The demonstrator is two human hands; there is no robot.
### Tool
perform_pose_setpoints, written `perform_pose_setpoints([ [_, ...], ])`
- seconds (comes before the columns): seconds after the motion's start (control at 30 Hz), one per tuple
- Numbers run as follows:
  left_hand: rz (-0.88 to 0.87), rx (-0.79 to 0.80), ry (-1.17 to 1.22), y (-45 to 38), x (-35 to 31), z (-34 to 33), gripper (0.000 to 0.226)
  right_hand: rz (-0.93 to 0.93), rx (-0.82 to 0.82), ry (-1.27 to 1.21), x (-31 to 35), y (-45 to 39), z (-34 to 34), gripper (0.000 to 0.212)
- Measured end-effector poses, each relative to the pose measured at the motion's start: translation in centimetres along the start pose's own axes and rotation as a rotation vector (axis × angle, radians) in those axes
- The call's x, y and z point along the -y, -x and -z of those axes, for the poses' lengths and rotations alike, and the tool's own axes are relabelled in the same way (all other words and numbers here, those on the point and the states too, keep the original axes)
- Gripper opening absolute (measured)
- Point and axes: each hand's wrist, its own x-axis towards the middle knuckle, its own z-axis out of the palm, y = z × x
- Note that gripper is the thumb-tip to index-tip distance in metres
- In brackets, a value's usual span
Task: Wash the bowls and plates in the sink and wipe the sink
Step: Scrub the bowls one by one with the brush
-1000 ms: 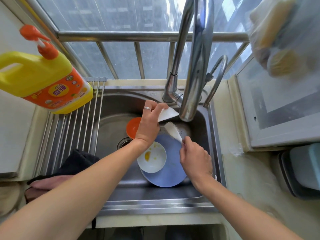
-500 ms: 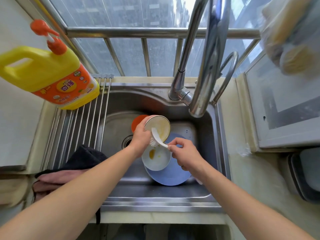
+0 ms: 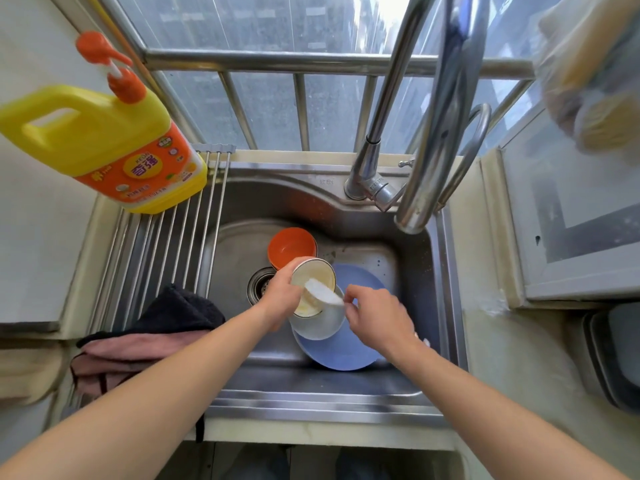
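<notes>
Now left hand (image 3: pixel 281 296) grips bowl (image 3: pixel 313 271); right hand (image 3: pixel 375 315) holds brush (image 3: pixel 323 292) inside

yellow detergent bottle (image 3: pixel 104 147) on roll-up drying rack (image 3: pixel 166 244), dark cloth (image 3: pixel 180 313), pink cloth (image 3: pixel 114 355), chrome faucet (image 3: pixel 426 133)

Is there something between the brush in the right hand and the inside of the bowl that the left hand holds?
Nothing visible: the brush in the right hand already reaches into the tilted bowl held by the left hand.
</notes>
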Motion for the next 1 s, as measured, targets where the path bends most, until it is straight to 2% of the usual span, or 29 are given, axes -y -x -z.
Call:
perform_pose_setpoints([
  [0.03, 0.009, 0.007, 0.012, 0.0, 0.2, 0.1, 0.081, 0.132, -0.123, 0.347, -0.1, 0.3, -0.4, 0.015],
  [0.07, 0.022, 0.012, 0.045, -0.1, 0.2, 0.1, 0.081, 0.235, -0.206, 0.513, -0.1, 0.6, -0.5, 0.027],
  [0.1, 0.033, 0.014, 0.067, -0.2, 0.2, 0.1, 0.081, 0.282, -0.249, 0.539, 0.3, 0.7, -0.5, 0.035],
  [0.13, 0.037, 0.018, 0.072, -0.3, 0.2, 0.1, 0.081, 0.293, -0.207, 0.480, 0.7, 0.7, -0.9, 0.033],
  [0.17, 0.039, 0.024, 0.068, -0.4, 0.3, 0.0, 0.080, 0.231, -0.135, 0.340, 1.2, 0.8, -1.3, 0.022],
  [0.2, 0.043, 0.022, 0.064, -0.4, 0.3, -0.1, 0.080, 0.097, -0.009, 0.087, 1.5, 0.9, -1.4, 0.011],
  [0.27, 0.077, -0.012, 0.080, -0.5, 0.6, 0.1, 0.077, -0.195, 0.205, -0.504, 1.7, 0.2, -1.4, 0.012],
  [0.3, 0.095, -0.029, 0.097, -0.5, 0.6, 0.3, 0.075, -0.296, 0.257, -0.697, 1.5, 0.0, -1.2, 0.013],
  [0.33, 0.106, -0.026, 0.107, -0.4, 0.6, 0.4, 0.074, -0.304, 0.282, -0.716, 1.2, -0.3, -1.1, 0.013],
  [0.37, 0.112, 0.004, 0.103, -0.3, 0.5, 0.3, 0.074, -0.223, 0.232, -0.594, 0.7, -0.4, -1.0, 0.012],
  [0.43, 0.133, 0.068, 0.091, -0.1, 0.3, 0.1, 0.074, 0.070, 0.008, 0.077, 0.0, -0.3, -1.0, 0.007],
  [0.47, 0.160, 0.077, 0.109, 0.0, 0.3, 0.1, 0.073, 0.204, -0.143, 0.377, -0.1, 0.0, -1.1, 0.021],
  [0.53, 0.235, 0.077, 0.154, 0.1, 0.0, 0.3, 0.072, 0.328, -0.254, 0.562, 0.0, 0.7, -1.5, 0.042],
  [0.57, 0.260, 0.078, 0.155, 0.1, -0.1, 0.3, 0.073, 0.326, -0.184, 0.529, 0.4, 0.8, -1.9, 0.039],
  [0.6, 0.267, 0.081, 0.131, 0.0, -0.1, 0.3, 0.074, 0.270, -0.111, 0.411, 0.7, 0.9, -2.2, 0.026],
  [0.63, 0.259, 0.083, 0.101, 0.0, 0.0, 0.2, 0.075, 0.150, 0.017, 0.167, 1.0, 1.0, -2.3, 0.012],
  [0.67, 0.244, 0.069, 0.083, 0.0, 0.2, 0.3, 0.076, 0.012, 0.138, -0.117, 1.2, 0.6, -2.2, 0.007],
  [0.73, 0.227, 0.015, 0.094, 0.0, 0.5, 0.4, 0.073, -0.283, 0.335, -0.668, 1.1, 0.0, -1.6, 0.012],
  [0.77, 0.225, -0.003, 0.103, 0.0, 0.6, 0.4, 0.072, -0.350, 0.376, -0.780, 0.6, -0.3, -1.6, 0.013],
  [0.8, 0.224, 0.002, 0.098, -0.1, 0.6, 0.3, 0.073, -0.352, 0.378, -0.781, 0.2, -0.5, -1.2, 0.013],
  [0.83, 0.220, 0.029, 0.081, 0.0, 0.6, 0.2, 0.075, -0.250, 0.294, -0.582, -0.2, -0.5, -1.2, 0.011],
  [0.9, 0.230, 0.073, 0.061, 0.1, 0.7, -0.1, 0.075, 0.079, 0.030, 0.103, -0.6, -0.2, -1.6, 0.008],
  [0.93, 0.255, 0.084, 0.070, 0.2, 0.8, -0.1, 0.075, 0.225, -0.104, 0.382, -0.5, 0.2, -2.0, 0.020],
  [0.97, 0.283, 0.090, 0.089, 0.2, 0.8, -0.2, 0.075, 0.318, -0.157, 0.527, -0.5, 0.6, -2.1, 0.033],
  [1.0, 0.305, 0.086, 0.104, 0.1, 0.8, -0.1, 0.076, 0.353, -0.196, 0.566, -0.3, 0.9, -2.2, 0.040],
])
